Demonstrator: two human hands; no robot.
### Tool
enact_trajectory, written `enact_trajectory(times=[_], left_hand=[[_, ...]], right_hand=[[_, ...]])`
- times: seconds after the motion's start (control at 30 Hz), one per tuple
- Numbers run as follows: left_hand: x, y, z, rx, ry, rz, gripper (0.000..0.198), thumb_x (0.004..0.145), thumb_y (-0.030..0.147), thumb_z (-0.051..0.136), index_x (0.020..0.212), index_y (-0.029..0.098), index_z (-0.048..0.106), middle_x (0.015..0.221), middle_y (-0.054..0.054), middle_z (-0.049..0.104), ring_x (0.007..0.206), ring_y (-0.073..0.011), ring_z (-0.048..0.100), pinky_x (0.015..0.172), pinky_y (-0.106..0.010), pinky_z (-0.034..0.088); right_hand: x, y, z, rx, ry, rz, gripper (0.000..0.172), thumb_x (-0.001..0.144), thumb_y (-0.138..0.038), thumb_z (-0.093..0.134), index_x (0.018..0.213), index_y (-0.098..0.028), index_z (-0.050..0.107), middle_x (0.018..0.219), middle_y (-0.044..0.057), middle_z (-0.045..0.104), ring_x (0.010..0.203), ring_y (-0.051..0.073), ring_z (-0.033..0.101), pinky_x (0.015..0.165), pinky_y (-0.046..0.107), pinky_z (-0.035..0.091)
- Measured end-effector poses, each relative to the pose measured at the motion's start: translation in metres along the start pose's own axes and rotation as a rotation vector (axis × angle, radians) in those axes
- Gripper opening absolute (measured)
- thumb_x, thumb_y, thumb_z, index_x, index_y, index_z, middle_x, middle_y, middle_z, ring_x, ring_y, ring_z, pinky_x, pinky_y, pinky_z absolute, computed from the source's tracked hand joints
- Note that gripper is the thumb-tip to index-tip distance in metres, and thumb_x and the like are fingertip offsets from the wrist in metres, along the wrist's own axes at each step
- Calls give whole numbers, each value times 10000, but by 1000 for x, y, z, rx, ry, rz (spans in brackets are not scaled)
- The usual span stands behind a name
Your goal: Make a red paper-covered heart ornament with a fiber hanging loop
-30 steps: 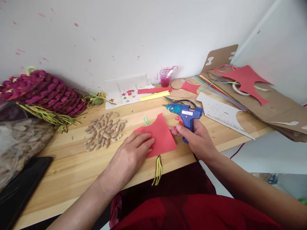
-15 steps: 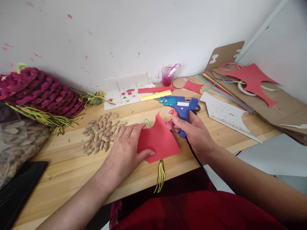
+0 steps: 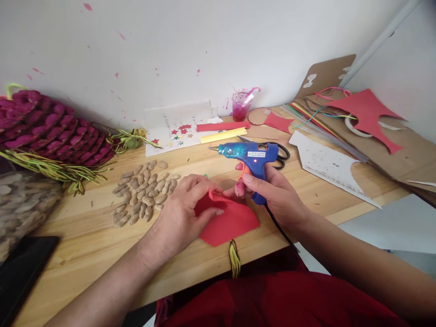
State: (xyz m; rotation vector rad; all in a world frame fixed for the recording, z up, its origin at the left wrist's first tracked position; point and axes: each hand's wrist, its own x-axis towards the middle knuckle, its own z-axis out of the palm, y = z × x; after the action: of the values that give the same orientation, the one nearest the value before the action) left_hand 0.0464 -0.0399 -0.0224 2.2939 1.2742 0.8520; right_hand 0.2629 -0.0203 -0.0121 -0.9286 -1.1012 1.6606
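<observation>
A piece of red paper (image 3: 228, 222) lies near the table's front edge, its far edge bent up and curling toward me. My left hand (image 3: 185, 206) grips that paper at its left side, thumb on top and fingers behind. In my right hand (image 3: 272, 190) is a blue hot glue gun (image 3: 254, 156), its nozzle pointing left and a small red light lit on its body. Some fingertips of the right hand also touch the paper's raised far edge. A yellow-green and dark yarn tassel (image 3: 234, 259) hangs over the table edge just below the paper.
Peanuts (image 3: 146, 190) lie left of my hand. A purple pinecone-like piece (image 3: 51, 129) and a bag of peanuts (image 3: 27, 204) stand farther left. Behind are star stickers (image 3: 182, 131), a cup of pink liquid (image 3: 241, 106) and scissors (image 3: 282, 156). Cardboard (image 3: 405, 150) is at right.
The red paper's far edge, flatter before, is now folded up toward me. My right hand with the glue gun has shifted slightly left, and its fingers have reached the paper's edge.
</observation>
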Motion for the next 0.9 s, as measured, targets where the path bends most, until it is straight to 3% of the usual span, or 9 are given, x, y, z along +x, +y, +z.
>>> enact_trajectory(times=[0.1,0.27,0.37,0.47,0.53,0.67,0.9], left_hand=[[-1,-1,-3,-86,64,0,170,899,101,601,955,253,654,994,-15,618,929,-148,608,798,-301,495],[-1,0,-8,-170,110,-16,170,920,88,569,922,234,657,939,-16,657,890,-147,624,781,-303,503],[0,1,-8,-134,96,9,156,923,119,595,996,241,660,985,-21,680,925,-156,636,821,-312,512],[-3,2,-10,29,42,6,336,872,200,696,1194,245,608,1092,-44,678,1016,-198,622,899,-360,504],[-7,2,-14,155,5,-47,429,838,247,738,1238,227,581,1122,-61,665,1054,-230,603,934,-399,490],[-17,1,-22,300,-56,-220,355,826,345,746,1128,210,619,1068,-65,663,1037,-262,598,923,-427,482],[-15,-1,-22,251,-112,-342,291,787,337,773,1024,222,647,1024,-38,669,1005,-252,608,874,-384,489]], right_hand=[[0,0,0,29,4,17,219,870,-350,685,1020,-240,569,715,-40,621,750,163,689,855,410,580],[0,1,0,-2,30,54,238,873,-364,687,1030,-240,559,733,-37,630,785,182,712,842,415,592],[0,3,1,-56,29,57,226,882,-355,678,1027,-227,562,757,-26,644,773,165,692,789,360,583],[-1,4,2,-152,24,26,187,891,-319,672,996,-208,564,767,-12,653,753,141,651,741,304,556],[-1,4,2,-183,19,24,181,897,-304,663,1001,-203,554,764,-11,651,739,138,639,727,299,547],[-2,2,3,-185,14,35,149,916,-280,634,996,-201,537,772,-10,649,747,137,640,724,296,535],[-3,3,5,-191,-75,0,121,927,-286,622,967,-204,542,778,-7,645,763,135,632,751,296,518]])
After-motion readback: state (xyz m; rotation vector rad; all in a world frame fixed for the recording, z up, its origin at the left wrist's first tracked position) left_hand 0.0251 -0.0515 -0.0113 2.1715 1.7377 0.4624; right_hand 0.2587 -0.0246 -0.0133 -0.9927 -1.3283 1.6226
